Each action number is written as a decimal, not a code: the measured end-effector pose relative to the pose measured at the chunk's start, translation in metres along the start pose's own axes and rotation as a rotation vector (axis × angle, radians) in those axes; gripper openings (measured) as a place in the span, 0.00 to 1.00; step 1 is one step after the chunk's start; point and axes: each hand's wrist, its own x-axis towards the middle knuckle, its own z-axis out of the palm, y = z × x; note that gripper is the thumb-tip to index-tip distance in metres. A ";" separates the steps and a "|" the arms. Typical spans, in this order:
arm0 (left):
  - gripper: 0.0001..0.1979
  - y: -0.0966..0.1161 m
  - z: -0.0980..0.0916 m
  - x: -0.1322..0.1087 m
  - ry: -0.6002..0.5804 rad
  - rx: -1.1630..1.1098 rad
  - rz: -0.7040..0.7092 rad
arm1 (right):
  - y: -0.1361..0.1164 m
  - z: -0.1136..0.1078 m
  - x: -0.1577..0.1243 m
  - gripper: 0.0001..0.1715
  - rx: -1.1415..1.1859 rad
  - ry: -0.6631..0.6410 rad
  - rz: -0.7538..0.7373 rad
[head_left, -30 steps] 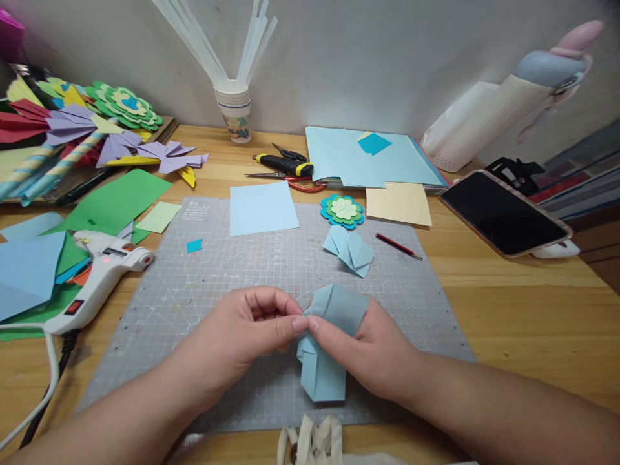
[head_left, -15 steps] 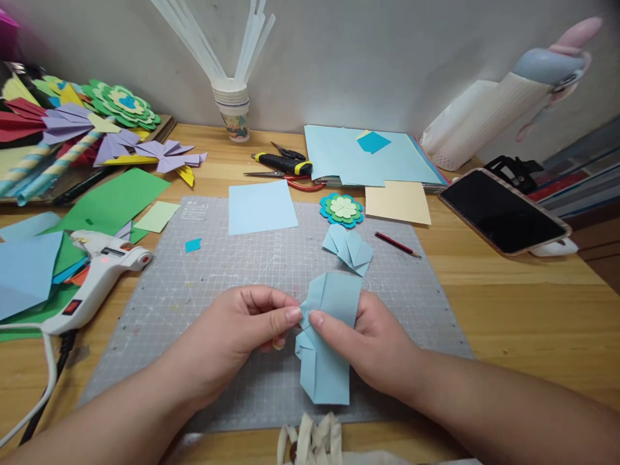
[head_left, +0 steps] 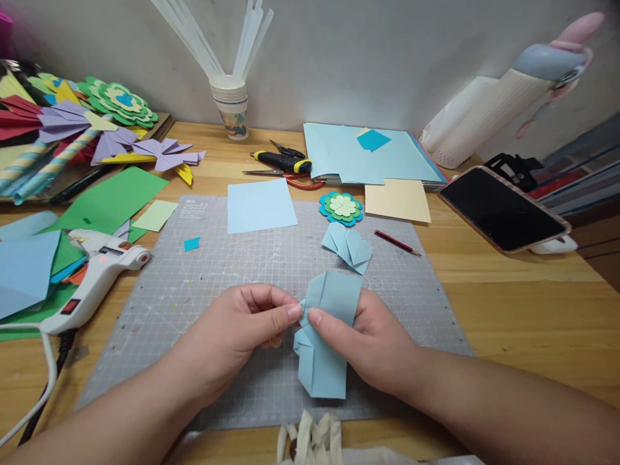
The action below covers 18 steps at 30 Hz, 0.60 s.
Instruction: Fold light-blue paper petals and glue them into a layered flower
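Observation:
Light blue folded paper point(head_left: 334, 297) is held between my hands above the grey cutting mat point(head_left: 227, 381). My left hand point(head_left: 256, 323) pinches a small folded flap on its left edge between thumb and index finger. My right hand point(head_left: 378, 336) grips the right side, thumb pressed on the front and the other fingers behind, mostly hidden. Creases and a second small flap show along the paper's left edge. Just beyond lies another folded light blue paper piece point(head_left: 347, 247) with rounded lobes. A layered paper flower point(head_left: 343, 208) rests behind it.
A white glue gun point(head_left: 104, 271) lies on coloured paper at left. Toward the back are a light blue square sheet point(head_left: 261, 205), scissors point(head_left: 271, 173), a cutter point(head_left: 283, 161) and a cup with straws point(head_left: 232, 113). A pencil point(head_left: 397, 243) and phone point(head_left: 506, 208) lie at right.
The folded paper's lower end has shifted slightly up and left. Both hands keep nearly the same hold, the left still pinching the flap.

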 end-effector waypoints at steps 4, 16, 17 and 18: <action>0.12 0.001 0.001 -0.001 0.029 0.050 0.035 | 0.002 0.000 0.000 0.12 0.026 -0.015 0.006; 0.12 0.002 0.006 -0.011 -0.054 0.406 0.285 | 0.000 -0.001 -0.001 0.12 0.169 -0.094 0.031; 0.13 0.002 0.006 -0.012 -0.058 0.436 0.308 | 0.000 -0.001 -0.002 0.12 0.169 -0.106 0.038; 0.13 0.002 0.006 -0.012 -0.062 0.467 0.329 | 0.001 -0.001 -0.002 0.12 0.169 -0.117 0.039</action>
